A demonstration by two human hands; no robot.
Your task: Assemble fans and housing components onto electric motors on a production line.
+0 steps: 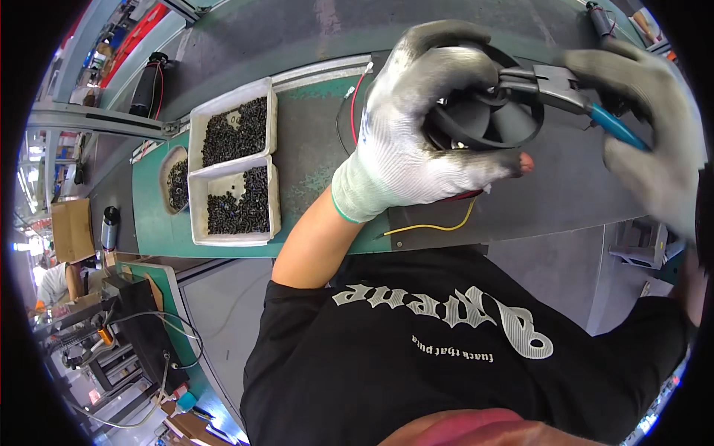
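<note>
My left hand (409,111), in a white glove with worn grey fingers, grips a round black fan-like part (513,123) with a ring-shaped housing and blades inside. A bare fingertip pokes through the glove. In my right hand (654,126), gloved and smeared by motion, are pliers (561,89) with a blue handle. Their jaws reach into the upper rim of the round part; what they pinch is too small to make out. Beneath my left hand a yellow wire (439,226) hangs over the bench's near edge. A red wire (355,111) lies behind my left wrist.
Two white bins (274,137) of small black pieces stand on the green and grey bench (312,186), with a smaller tray (165,186) to their left. A dark conveyor (297,37) runs behind, carrying black cylindrical units (145,89). A metal frame (97,117) rises at far left.
</note>
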